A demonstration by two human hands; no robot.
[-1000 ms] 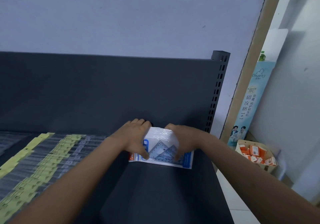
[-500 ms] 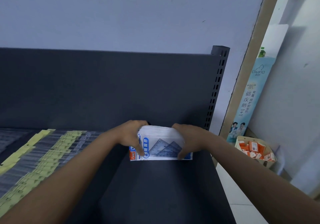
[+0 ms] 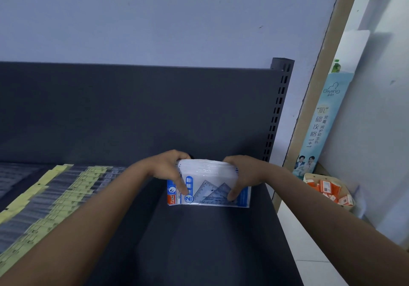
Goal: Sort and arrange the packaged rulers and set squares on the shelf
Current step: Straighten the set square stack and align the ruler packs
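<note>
Now you have tipped the stack of set square packs (image 3: 211,191) more upright on the shelf (image 3: 199,246), left hand (image 3: 166,170) and right hand (image 3: 244,175) gripping its ends, so placing seems near.

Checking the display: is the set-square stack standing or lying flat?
Standing: the set-square stack rests its bottom edge on the shelf, printed front facing out.

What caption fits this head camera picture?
Left hand and right hand grip the set-square packs on the dark shelf.

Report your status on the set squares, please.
Gripping set-square packs, left hand and right hand, on shelf. To the left, ruler packs, apart. Nothing blocking.
</note>
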